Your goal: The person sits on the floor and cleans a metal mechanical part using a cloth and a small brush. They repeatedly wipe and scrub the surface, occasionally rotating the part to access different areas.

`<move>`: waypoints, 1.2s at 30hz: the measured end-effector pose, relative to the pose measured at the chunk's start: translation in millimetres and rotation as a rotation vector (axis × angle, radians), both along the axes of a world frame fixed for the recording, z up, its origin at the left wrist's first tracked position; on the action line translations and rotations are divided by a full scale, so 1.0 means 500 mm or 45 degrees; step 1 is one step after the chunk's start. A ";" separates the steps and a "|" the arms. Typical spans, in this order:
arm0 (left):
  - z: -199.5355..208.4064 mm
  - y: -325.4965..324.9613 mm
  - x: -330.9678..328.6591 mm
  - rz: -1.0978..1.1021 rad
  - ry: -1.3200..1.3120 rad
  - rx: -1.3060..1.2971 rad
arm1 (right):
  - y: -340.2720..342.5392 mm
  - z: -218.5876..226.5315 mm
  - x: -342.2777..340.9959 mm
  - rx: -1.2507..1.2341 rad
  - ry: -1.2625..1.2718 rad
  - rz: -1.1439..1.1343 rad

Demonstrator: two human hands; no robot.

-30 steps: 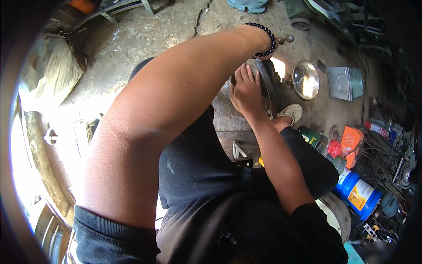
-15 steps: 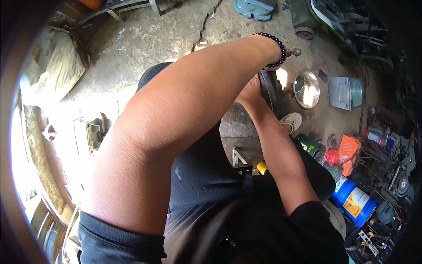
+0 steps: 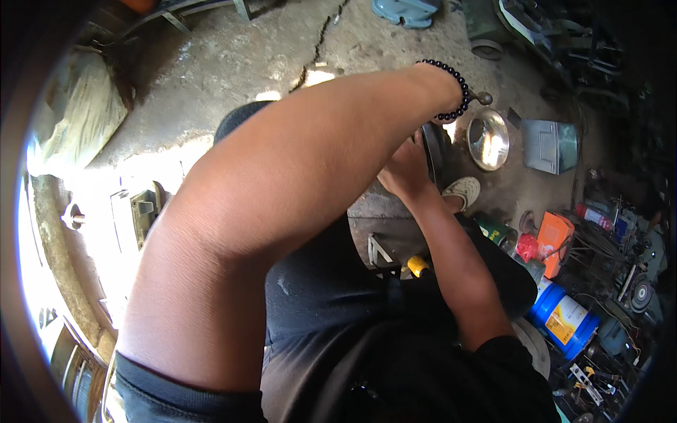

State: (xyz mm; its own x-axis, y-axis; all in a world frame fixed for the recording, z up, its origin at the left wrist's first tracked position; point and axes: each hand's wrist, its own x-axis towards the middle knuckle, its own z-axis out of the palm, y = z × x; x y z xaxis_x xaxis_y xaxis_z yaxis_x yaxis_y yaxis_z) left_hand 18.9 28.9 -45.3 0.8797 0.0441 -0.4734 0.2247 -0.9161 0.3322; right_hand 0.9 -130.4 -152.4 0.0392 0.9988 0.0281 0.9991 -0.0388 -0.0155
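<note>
Left wrist has shifted a little right and toward the body vs half a second ago; right-hand fingers, laid out in view a second ago, are now mostly behind the left forearm [image 3: 303, 155].

Nearest: that forearm, bent across the view and blocking most of the contact area. Left hand [image 3: 444, 121]: just a sliver visible past the black beaded bracelet [image 3: 462, 88]; can't tell how open it is. Ball-ended bar [image 3: 484, 99] juts out beside that wrist; can't confirm a grip on it.

Right hand [image 3: 407, 168]: back of hand up, at the dark curved piece [image 3: 435, 151]. Looks like pressing or bracing; finger closure unclear.

Dark piece sits on the floor side, past the knees, between the hands and the shod foot [image 3: 462, 190]. Progress: both hands are at it, so I'd call the work mid-way. Nothing visibly finished; can't read what's left.

By the right leg: yellow item [image 3: 417, 266], blue bucket [image 3: 564, 319], orange case [image 3: 555, 240]. Further out: shiny metal bowl [image 3: 488, 139], then grey box [image 3: 549, 146]. Farthest: blue-grey moulded part [image 3: 407, 12] on the cracked floor.
</note>
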 end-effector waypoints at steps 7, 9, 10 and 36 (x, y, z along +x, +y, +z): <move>-0.015 -0.011 0.004 0.100 -0.069 -0.089 | 0.064 -0.007 0.024 -0.379 0.200 -0.204; -0.018 -0.005 0.006 0.049 -0.027 -0.045 | 0.045 -0.009 0.017 -0.355 0.103 -0.175; -0.025 0.008 0.007 0.046 -0.008 -0.023 | 0.022 -0.004 0.007 -0.232 -0.012 -0.065; -0.024 0.031 0.013 0.084 0.137 0.053 | -0.040 0.031 -0.030 -0.225 0.030 -0.138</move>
State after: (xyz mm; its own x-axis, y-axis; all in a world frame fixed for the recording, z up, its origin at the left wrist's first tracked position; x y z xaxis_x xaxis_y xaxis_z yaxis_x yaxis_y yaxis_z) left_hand 25.4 44.3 -57.2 0.8184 0.1215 -0.5617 0.3170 -0.9107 0.2649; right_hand -14.2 -150.6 -137.0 0.1455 0.9780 -0.1493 0.9884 -0.1505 -0.0226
